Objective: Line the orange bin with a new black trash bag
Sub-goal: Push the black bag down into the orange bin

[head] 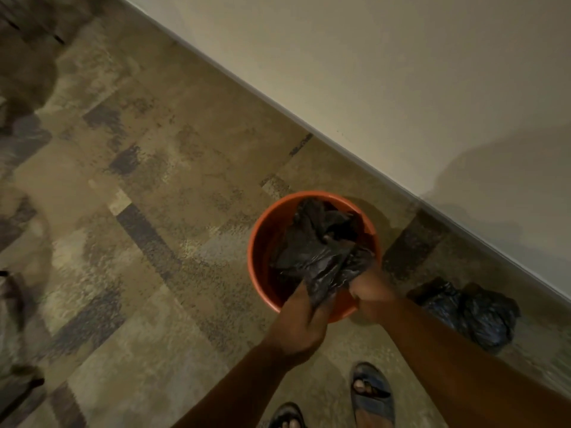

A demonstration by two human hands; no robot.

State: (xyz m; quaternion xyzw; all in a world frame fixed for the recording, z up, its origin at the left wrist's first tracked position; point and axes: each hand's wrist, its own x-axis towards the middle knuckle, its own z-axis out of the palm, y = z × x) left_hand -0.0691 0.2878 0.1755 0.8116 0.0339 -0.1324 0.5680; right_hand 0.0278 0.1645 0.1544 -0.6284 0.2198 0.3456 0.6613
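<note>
A round orange plastic bin (262, 242) stands on the mottled tan and grey patterned floor (154, 196) near the pale wall (401, 72), with a crumpled black plastic trash bag (318, 251) bunched loosely inside it, reaching up to the near rim. The left hand (301, 319) and right hand (372, 293) both have their fingers closed on the bag's near edge at that rim. A tied dark plastic bag (475, 313), apparently full, lies on the floor just right of the bin, and two sandalled feet (372, 393) show below.

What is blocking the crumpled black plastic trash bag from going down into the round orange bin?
Nothing visible. Both hands, left hand and right hand, grip the crumpled black plastic trash bag over the round orange bin, whose visible inside holds only the bag.
</note>
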